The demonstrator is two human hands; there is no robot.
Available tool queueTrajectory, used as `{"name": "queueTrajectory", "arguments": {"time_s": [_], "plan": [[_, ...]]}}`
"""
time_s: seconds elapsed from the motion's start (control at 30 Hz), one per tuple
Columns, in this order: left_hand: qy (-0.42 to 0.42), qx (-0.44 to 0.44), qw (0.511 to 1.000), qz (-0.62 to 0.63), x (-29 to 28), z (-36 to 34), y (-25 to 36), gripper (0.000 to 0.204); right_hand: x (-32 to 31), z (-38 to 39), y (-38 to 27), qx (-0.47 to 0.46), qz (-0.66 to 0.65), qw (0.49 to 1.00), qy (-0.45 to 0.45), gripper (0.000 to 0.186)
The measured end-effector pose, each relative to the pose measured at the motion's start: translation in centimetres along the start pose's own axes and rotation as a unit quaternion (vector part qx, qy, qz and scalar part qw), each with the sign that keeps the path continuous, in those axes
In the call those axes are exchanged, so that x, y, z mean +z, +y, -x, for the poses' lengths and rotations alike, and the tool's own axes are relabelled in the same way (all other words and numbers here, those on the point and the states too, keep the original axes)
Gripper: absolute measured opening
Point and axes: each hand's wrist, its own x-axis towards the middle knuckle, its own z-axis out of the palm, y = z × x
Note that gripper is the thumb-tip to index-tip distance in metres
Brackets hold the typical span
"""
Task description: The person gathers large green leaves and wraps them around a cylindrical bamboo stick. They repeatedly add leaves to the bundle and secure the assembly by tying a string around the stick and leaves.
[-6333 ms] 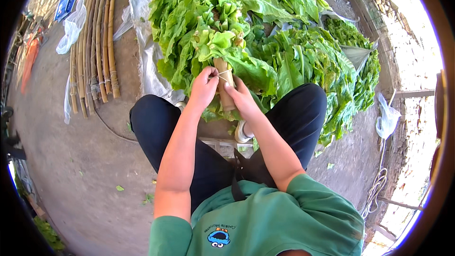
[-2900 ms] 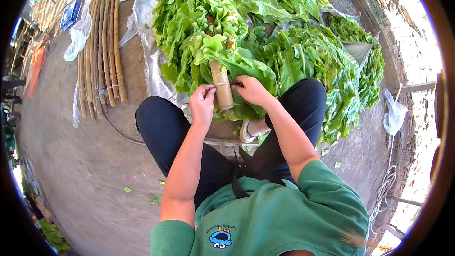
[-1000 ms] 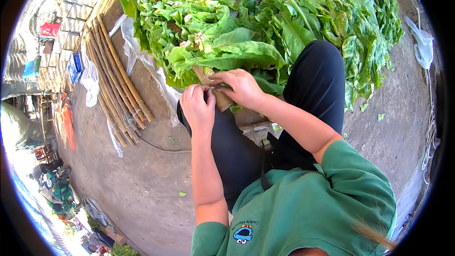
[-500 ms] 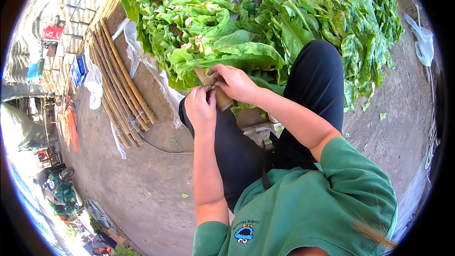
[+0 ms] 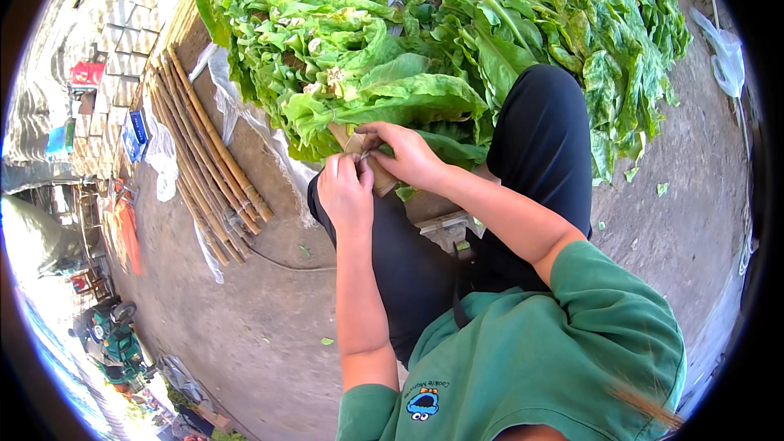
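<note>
My left hand (image 5: pixel 345 189) and my right hand (image 5: pixel 407 157) meet above my left knee. The fingers of both are pinched together, fingertips almost touching. What they pinch is thin, possibly a string, and too small to make out. Under the fingers a tan, wood-like piece (image 5: pixel 384 180) lies across the knee, its far end running toward the leaves. Just beyond my hands is a large heap of broad green leaves (image 5: pixel 420 98), laid in rows with their pale stem ends at the left.
Several bamboo poles (image 5: pixel 214 151) lie on the concrete floor (image 5: pixel 269 318) at the left, near white plastic sheeting (image 5: pixel 237 106). A low stool (image 5: pixel 445 224) shows between my legs. A plastic bag (image 5: pixel 725 61) hangs at the far right. A green vehicle (image 5: pixel 114 343) stands at the lower left.
My fingertips stay pinched together at nearly the same spot, with only a slight shift of the right fingers. The whole view has turned a little; the leaves sit slightly farther left.
</note>
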Motion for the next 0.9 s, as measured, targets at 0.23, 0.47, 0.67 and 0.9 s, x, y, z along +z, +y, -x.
{"name": "queueTrajectory", "arguments": {"time_s": [0.23, 0.47, 0.67, 0.9], "plan": [[0.02, 0.023, 1.0, 0.003, 0.4, 0.2, -0.3, 0.011, 0.5, 0.3, -0.3, -0.054, 0.09, 0.993, 0.06, 0.043], [0.066, 0.016, 0.997, -0.042, 0.5, 0.1, 0.3, 0.008, 0.4, 0.2, -0.4, -0.104, 0.146, 0.983, 0.045, 0.051], [-0.01, 0.054, 0.997, -0.058, 0.3, -0.1, -0.2, 0.011, 0.3, 0.4, -0.9, -0.019, 0.045, 0.997, 0.056, 0.053], [-0.056, 0.044, 0.996, -0.051, 0.3, -1.0, -0.4, 0.011, -0.2, 0.3, -0.6, -0.034, 0.044, 0.998, 0.029, 0.051]]}}
